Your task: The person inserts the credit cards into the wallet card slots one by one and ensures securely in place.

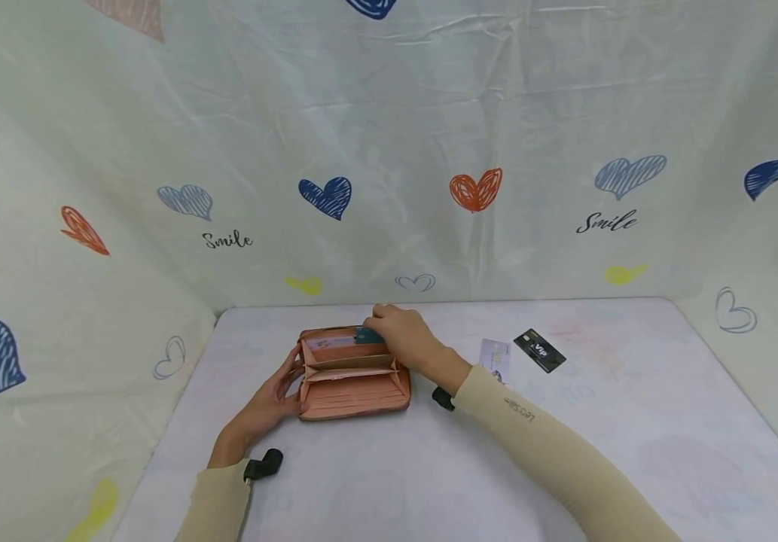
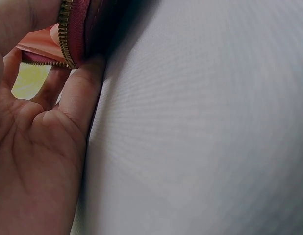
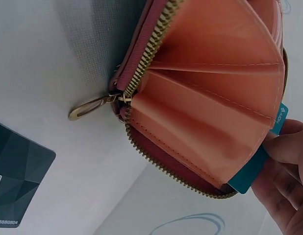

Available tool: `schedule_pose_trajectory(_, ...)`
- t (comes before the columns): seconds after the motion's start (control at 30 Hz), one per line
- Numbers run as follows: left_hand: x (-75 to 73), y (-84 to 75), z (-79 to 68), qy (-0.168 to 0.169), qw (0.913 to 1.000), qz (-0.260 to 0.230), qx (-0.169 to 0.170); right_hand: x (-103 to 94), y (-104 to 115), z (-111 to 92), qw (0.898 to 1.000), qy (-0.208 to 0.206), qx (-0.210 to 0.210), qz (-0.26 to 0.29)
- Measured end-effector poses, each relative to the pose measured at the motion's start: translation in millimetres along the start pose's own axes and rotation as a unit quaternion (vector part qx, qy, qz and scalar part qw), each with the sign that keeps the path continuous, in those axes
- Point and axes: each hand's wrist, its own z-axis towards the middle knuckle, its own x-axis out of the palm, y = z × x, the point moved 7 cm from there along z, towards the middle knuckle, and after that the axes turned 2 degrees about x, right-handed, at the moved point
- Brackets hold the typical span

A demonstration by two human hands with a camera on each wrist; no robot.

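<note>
An unzipped wallet point(image 1: 355, 395) with a salmon-coloured lining lies spread on the table, its card slots and accordion pockets showing. At its left side my left hand point(image 1: 270, 403) grips the edge; in the left wrist view the fingers and thumb curl about the brass zipper point(image 2: 67, 36). My right hand point(image 1: 405, 335) is at the wallet's far right corner. Between its thumb and fingers it pinches a teal card point(image 3: 252, 169), which sits partly inside the back compartment. Another card point(image 1: 334, 342), pale, shows in that compartment's left part.
Right of the wallet lie a black VIP card point(image 1: 540, 351) and a pale lilac card point(image 1: 495, 357), partly behind the right forearm. A zipper pull point(image 3: 90, 106) sticks out from the wallet's side. A white curtain with printed hearts point(image 1: 389, 150) hangs behind the table point(image 1: 375, 482).
</note>
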Motion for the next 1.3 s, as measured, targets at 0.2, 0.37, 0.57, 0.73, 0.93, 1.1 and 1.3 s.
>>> schedule_pose_trajectory(0.2, -0.9, 1.8, 1.0, 0.001, 1.0000, -0.007, -0.003, 1.7, 3.4, 2.5, 1.000, 0.008, -0.005, -0.029)
schedule_pose_trajectory(0.37, 0.0, 0.9, 1.3, -0.001, 1.0000, -0.008, -0.002, 3.2, 5.4, 3.8, 0.999, 0.025, -0.013, -0.047)
schedule_pose_trajectory(0.57, 0.5, -1.5, 0.2, -0.003, 1.0000, -0.001, 0.004, 1.1, 9.0, 3.1, 0.997, 0.043, -0.038, -0.059)
schedule_pose_trajectory(0.73, 0.0, -0.4, 0.4, -0.006, 1.0000, -0.001, -0.001, 5.6, 9.6, 2.6, 0.995, 0.068, -0.051, -0.056)
schedule_pose_trajectory(0.93, 1.0, 1.4, 1.1, -0.004, 0.9999, 0.009, -0.010, 11.9, 7.5, 4.4, 0.995, 0.078, -0.042, -0.049)
schedule_pose_trajectory(1.1, 0.6, 1.9, -0.3, -0.007, 0.9998, 0.010, -0.017, 12.2, 9.3, 5.2, 0.995, 0.076, -0.039, -0.047)
schedule_pose_trajectory(1.3, 0.9, 1.2, -1.0, -0.006, 0.9999, 0.006, -0.014, 18.6, 11.3, 5.2, 0.993, 0.095, -0.027, -0.057)
